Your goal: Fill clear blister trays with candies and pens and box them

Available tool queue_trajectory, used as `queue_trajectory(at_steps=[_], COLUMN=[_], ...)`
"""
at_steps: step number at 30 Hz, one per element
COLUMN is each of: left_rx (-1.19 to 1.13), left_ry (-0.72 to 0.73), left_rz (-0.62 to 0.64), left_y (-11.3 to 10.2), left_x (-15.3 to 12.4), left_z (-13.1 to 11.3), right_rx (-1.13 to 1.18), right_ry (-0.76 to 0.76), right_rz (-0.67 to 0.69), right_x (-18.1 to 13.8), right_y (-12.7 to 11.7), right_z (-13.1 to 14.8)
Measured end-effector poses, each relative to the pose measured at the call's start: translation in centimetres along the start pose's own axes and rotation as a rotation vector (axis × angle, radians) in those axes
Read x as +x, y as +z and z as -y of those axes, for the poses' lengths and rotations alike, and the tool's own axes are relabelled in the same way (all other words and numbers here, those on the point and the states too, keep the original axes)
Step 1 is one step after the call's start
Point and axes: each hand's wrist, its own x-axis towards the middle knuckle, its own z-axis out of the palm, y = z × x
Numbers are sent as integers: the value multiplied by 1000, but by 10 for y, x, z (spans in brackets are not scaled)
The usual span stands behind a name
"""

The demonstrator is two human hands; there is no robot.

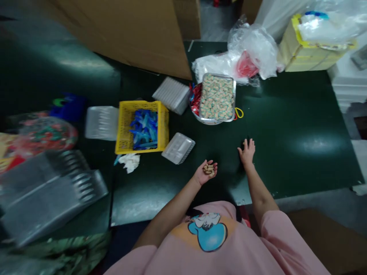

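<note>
"On the upturned left hand (202, 175), how do the small tan pieces (210, 168) sit?"

"Clustered on the palm, against curled fingers that hold them in a loose grasp. The metal tray (235, 98) of similar-looking pieces stands well apart, farther up the green table (286, 152)."

"And the right hand (247, 154)?"

"Released, fingers splayed, palm down, off to the right of the pieces; whether it touches the table, I can't tell. A yellowish speck (244, 143) beside its forefinger is too small to name."

"Anything hidden?"

"Parts of several pieces, covered by their neighbours. Far left, clear plastic trays (51, 202) blur and run off the edge."

"Which way do the pieces point?"

"Long axes mostly run roughly left to right, though some slant."
</note>
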Motion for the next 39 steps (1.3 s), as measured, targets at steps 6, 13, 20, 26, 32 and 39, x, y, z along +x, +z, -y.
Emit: queue_trajectory(at_steps=[6,13,20,26,32,39], left_rx=[-111,-227,-300,-120,111,860], left_ry=[-12,30,252,605,898,1240], left_rz=[89,99,-47,-306,-510,-577], left_y=[-36,-91,-149,-221,-268,-312], left_x=[-30,-69,-142,-189,-212,-205], left_z=[17,8,-43,-108,-157,-172], right_rx=[184,159,37,335,612,557], right_ry=[-100,-119,17,-279,-537,-496], right_rz=[-97,-24,39,319,501,433], right_x=[3,-71,-108,-168,-203,-209], right_y=[12,9,11,45,96,151], right_z=[-13,-21,34,227,444,535])
